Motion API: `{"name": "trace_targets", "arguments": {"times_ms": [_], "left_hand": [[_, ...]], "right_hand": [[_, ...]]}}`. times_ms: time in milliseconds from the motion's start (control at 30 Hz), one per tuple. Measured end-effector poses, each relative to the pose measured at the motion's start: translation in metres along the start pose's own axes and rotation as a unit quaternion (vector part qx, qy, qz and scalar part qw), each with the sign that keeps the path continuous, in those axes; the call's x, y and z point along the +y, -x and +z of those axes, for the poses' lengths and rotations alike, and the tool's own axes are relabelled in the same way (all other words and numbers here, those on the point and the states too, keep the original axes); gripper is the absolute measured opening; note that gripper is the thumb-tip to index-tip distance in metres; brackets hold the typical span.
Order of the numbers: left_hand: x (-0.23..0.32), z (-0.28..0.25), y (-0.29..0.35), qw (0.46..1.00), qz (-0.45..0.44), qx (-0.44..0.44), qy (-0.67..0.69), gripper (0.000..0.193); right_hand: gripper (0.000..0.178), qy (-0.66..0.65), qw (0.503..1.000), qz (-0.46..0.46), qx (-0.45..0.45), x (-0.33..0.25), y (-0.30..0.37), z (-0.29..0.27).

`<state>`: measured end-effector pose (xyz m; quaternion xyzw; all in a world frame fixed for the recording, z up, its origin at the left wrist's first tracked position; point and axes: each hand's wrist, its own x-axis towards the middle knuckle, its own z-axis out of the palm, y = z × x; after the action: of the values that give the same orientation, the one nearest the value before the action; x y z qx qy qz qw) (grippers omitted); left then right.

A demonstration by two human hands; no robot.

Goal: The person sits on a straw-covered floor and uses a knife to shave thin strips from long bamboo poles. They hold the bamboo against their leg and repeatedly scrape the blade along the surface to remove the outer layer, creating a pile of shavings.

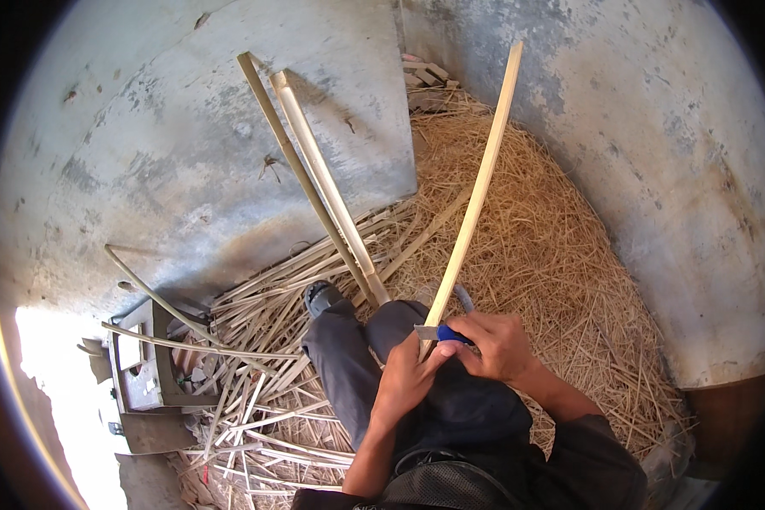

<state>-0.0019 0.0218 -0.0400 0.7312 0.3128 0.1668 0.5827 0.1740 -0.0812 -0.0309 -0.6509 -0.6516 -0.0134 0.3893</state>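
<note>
A long pale bamboo strip [476, 195] slants up and away from my lap toward the far wall. Its near end lies in my left hand [404, 382], whose fingers are closed round it. My right hand [497, 347] grips the blue handle of a knife [455, 335]. The short metal blade lies across the strip, just above my left hand. My left thumb reaches toward the right hand, close under the handle. Both hands are over my dark trousers, and part of the strip's lower end is hidden by the fingers.
Two split bamboo lengths [327, 183] lean against the grey wall [161, 110]. A heap of fine shavings [561, 246] covers the right side, and many thin strips [263, 408] lie at left. A metal frame or box [149, 374] stands by the bright opening. Bricks [429, 75] are stacked in the far corner.
</note>
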Motion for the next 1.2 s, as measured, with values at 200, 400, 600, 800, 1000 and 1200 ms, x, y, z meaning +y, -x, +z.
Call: {"name": "trace_targets", "arguments": {"times_ms": [200, 400, 600, 800, 1000, 1200], "left_hand": [[0.004, 0.009, -0.001, 0.993, 0.079, 0.063, -0.066, 0.058], [0.012, 0.010, 0.006, 0.977, 0.096, 0.083, -0.172, 0.049], [0.017, 0.009, 0.012, 0.975, 0.101, 0.100, -0.172, 0.039], [0.005, 0.008, 0.014, 0.965, 0.104, 0.127, -0.205, 0.050], [-0.026, 0.015, 0.062, 0.978, 0.016, 0.049, -0.203, 0.047], [-0.034, -0.007, 0.090, 0.973, -0.002, 0.026, -0.231, 0.048]], "right_hand": [[0.029, -0.019, 1.000, -0.015, 0.013, 0.006, 0.004, 0.001], [0.027, 0.008, 0.999, -0.027, 0.018, 0.004, 0.002, -0.003], [0.026, 0.014, 0.999, -0.037, 0.024, 0.002, -0.002, -0.004], [0.025, 0.017, 0.999, -0.022, 0.046, -0.001, -0.012, -0.011], [0.042, 0.112, 0.970, 0.041, 0.213, 0.098, -0.045, -0.048], [0.052, 0.126, 0.957, 0.144, 0.220, 0.163, -0.060, -0.087]]}}
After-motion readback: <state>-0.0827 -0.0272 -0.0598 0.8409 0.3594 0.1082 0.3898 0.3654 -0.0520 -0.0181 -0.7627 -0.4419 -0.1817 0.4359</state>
